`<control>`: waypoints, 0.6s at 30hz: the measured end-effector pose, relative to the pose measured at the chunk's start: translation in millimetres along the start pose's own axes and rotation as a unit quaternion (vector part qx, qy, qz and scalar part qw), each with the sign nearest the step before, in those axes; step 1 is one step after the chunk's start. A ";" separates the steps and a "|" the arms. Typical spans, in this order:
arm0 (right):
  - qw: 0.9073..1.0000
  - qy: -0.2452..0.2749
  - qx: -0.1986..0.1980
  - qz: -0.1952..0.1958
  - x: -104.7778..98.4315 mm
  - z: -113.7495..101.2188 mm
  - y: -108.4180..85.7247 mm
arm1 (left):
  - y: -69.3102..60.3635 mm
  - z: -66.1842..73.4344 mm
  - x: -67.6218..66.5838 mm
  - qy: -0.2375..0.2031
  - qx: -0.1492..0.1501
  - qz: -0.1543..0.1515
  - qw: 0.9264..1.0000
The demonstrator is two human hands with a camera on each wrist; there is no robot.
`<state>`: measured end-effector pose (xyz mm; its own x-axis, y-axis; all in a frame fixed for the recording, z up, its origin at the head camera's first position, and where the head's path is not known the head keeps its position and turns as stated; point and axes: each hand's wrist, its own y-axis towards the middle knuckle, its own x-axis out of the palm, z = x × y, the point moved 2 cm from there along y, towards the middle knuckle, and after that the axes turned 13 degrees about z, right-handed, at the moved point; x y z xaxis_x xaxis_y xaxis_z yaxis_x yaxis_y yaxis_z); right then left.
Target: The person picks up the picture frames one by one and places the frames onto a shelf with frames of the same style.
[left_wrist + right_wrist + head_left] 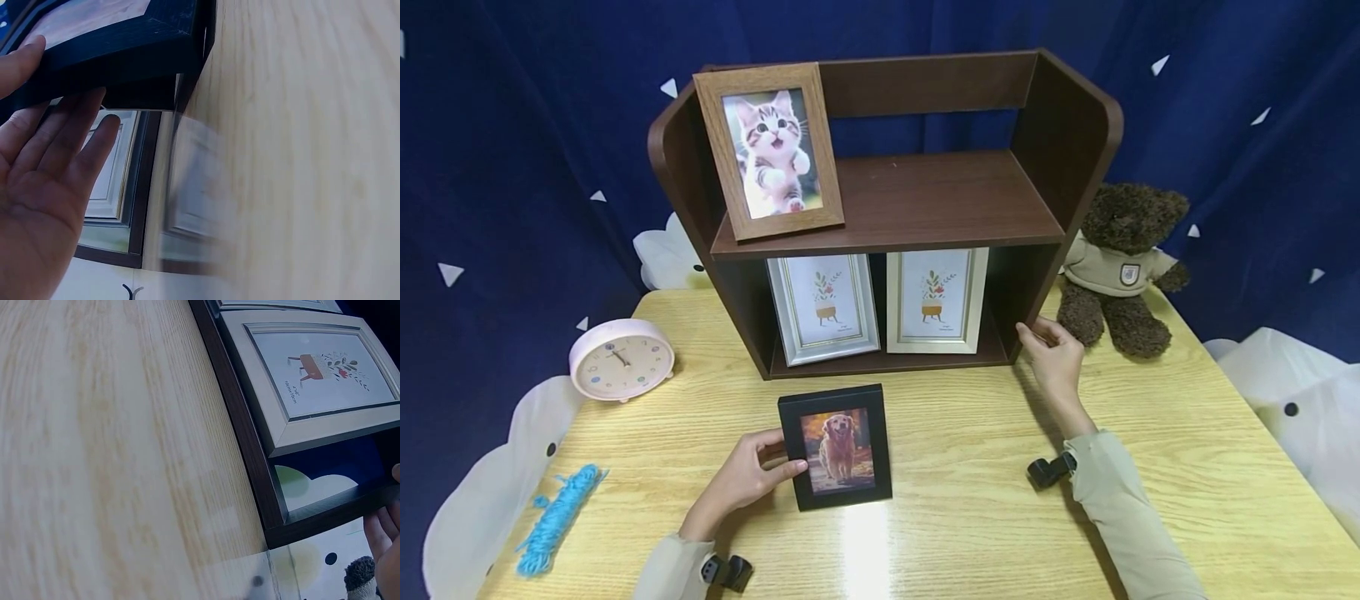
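- A black rectangular photo frame with a golden dog picture point(841, 450) is held by the left hand point(748, 475), the thumb laid on its front and the fingers kept behind it.
- The frame is held upright, leaned slightly, over the pale wood-grain table point(955, 467), in front of the shelf; whether its lower edge touches the table cannot be told.
- The front edge of the right side panel of the dark brown two-tier wooden shelf point(955, 200) is gripped low down by the right hand point(1052, 358), between thumb and fingers.
- In the lower tier, a silver-edged frame point(823, 307) is stood on the left, a cream frame point(936, 300) on the right.
- On the upper tier, a brown wood-grain frame with a kitten picture point(771, 154) is placed at the left.
- The shelf is flanked by a pale pink round clock point(622, 360) and a dark brown teddy bear point(1123, 267).
- A blue yarn bundle point(561, 518) is laid nearer, at the table's left.
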<state>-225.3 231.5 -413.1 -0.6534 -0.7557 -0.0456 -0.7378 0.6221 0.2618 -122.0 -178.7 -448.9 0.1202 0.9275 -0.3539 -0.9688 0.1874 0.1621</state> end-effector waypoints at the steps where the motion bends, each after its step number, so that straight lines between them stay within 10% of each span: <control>1: 1.000 0.001 0.000 0.001 -0.1 0.2 -0.1 | -0.1 0.1 0.1 -0.002 -0.001 0.001 1.000; 18: 1.000 -0.009 0.005 -0.002 -0.4 -1.3 -0.7 | -1.7 -1.3 1.1 -0.019 -0.024 0.011 0.999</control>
<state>-224.4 231.1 -412.0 -0.6532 -0.7545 -0.0642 -0.7420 0.6209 0.2527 -120.5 -178.4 -450.8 0.1069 0.9432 -0.3145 -0.9803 0.1527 0.1249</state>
